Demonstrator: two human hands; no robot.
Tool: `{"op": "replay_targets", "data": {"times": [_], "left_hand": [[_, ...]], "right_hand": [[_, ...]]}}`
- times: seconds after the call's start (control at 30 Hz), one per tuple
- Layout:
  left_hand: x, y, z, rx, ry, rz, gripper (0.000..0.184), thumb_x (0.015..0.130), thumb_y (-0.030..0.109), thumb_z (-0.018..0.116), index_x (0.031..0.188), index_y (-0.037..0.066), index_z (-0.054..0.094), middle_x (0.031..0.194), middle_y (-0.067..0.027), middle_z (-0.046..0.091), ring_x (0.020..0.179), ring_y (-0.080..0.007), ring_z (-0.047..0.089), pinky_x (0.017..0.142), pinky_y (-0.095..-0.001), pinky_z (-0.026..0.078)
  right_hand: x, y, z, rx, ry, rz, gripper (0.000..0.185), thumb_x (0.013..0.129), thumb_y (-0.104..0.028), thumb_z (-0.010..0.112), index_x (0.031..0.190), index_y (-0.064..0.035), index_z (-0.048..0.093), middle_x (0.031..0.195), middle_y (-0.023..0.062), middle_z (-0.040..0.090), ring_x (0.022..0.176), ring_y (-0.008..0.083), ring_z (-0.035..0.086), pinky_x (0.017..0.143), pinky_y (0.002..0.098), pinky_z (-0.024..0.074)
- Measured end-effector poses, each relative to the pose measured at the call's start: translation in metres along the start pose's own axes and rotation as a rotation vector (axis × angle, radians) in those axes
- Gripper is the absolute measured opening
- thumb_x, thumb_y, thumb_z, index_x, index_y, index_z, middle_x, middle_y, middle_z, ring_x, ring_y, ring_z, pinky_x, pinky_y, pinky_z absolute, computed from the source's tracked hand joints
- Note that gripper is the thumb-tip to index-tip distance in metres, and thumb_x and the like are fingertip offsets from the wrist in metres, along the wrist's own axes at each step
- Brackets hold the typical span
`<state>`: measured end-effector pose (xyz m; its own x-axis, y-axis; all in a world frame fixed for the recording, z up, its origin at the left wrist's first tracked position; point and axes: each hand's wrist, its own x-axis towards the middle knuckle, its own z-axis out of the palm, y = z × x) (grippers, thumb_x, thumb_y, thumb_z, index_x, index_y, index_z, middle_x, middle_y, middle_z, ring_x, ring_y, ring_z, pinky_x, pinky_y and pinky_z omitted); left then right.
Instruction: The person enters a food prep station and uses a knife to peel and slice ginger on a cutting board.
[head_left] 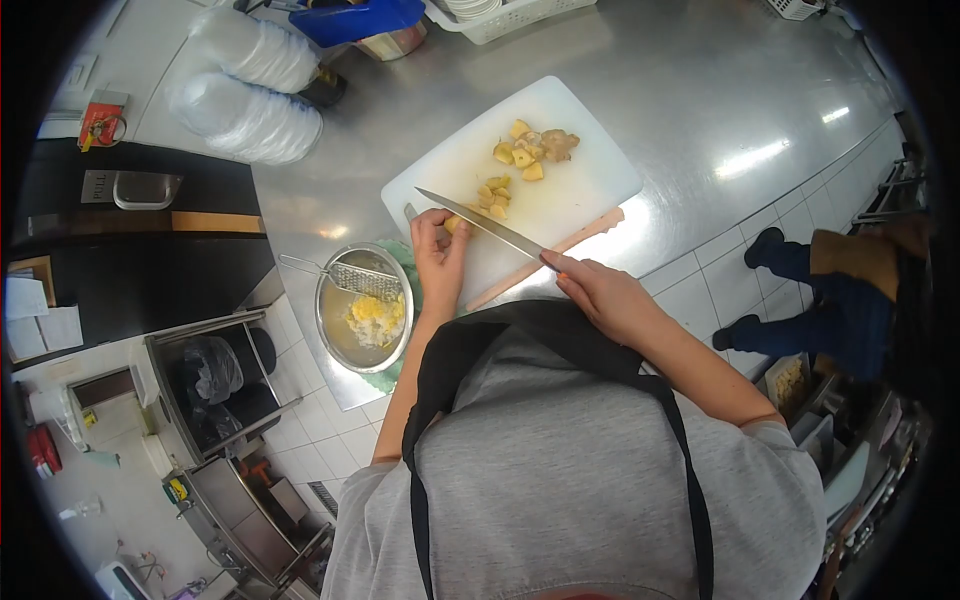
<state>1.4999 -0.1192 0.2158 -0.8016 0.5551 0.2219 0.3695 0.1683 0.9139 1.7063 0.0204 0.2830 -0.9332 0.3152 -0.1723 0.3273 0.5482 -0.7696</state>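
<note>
The person's left hand [440,256] was drawn in narrow at the left part of a white cutting board [590,190], its fingertips pinching a piece of ginger [454,223] down on it. The right hand [606,297] was closed around the handle of a knife [484,224], near the board's near edge. The blade slanted far and left across the board, its tip beyond the left fingertips; whether the edge touched the held piece could not be told.

Just beyond the blade lay a small heap of cut ginger [495,190]. Farther off sat larger yellow chunks [523,154], with a knobbly brown piece [559,146] at their right. A long pinkish strip [560,249], its nature unclear, ran along the board's near right side.

Left of the left hand stood a metal bowl [334,322] holding yellow and whitish gratings [376,320]. A grater [363,283] lay across its far part, its wire handle jutting out leftward over the rim. A green cloth [404,256] showed beside and partly under the bowl.

The steel table [700,95] bore plastic-wrapped stacks [250,120] at far left and a white basket [512,20] at the far side. Another person's dark-blue legs [790,260] showed at right.
</note>
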Motion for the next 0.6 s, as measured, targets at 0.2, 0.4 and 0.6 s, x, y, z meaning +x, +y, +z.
{"op": "replay_targets", "data": {"times": [0.2,0.4,0.6], "left_hand": [[0.001,0.005,0.005,0.004,0.064,-0.060,0.024,0.078,0.001,0.071,0.097,0.001,0.055,0.103,-0.0071,0.049,0.093,-0.0163,0.055,0.073,-0.0269,0.054],[-0.003,0.002,0.005,-0.066,0.105,-0.041,0.025,0.080,0.002,0.070,0.100,-0.001,0.055,0.103,-0.0074,0.052,0.092,-0.0159,0.057,0.077,-0.0280,0.055],[-0.012,-0.016,0.003,-0.183,0.147,-0.138,0.027,0.083,0.004,0.068,0.106,-0.002,0.056,0.107,-0.0079,0.055,0.094,-0.0146,0.057,0.079,-0.0266,0.051]], "right_hand": [[0.003,-0.004,-0.002,-0.011,-0.043,0.027,0.036,0.098,-0.029,0.043,0.132,-0.0168,0.048,0.098,0.0163,0.062,0.088,0.0363,0.062,0.076,0.0450,0.0503],[0.037,0.011,0.020,0.024,-0.011,-0.039,0.036,0.099,-0.029,0.041,0.130,-0.0142,0.049,0.100,0.0166,0.063,0.093,0.0351,0.061,0.079,0.0440,0.0493],[0.023,0.004,0.007,0.048,-0.020,-0.085,0.036,0.099,-0.029,0.041,0.130,-0.0131,0.049,0.101,0.0158,0.062,0.094,0.0344,0.061,0.079,0.0438,0.0494]]}}
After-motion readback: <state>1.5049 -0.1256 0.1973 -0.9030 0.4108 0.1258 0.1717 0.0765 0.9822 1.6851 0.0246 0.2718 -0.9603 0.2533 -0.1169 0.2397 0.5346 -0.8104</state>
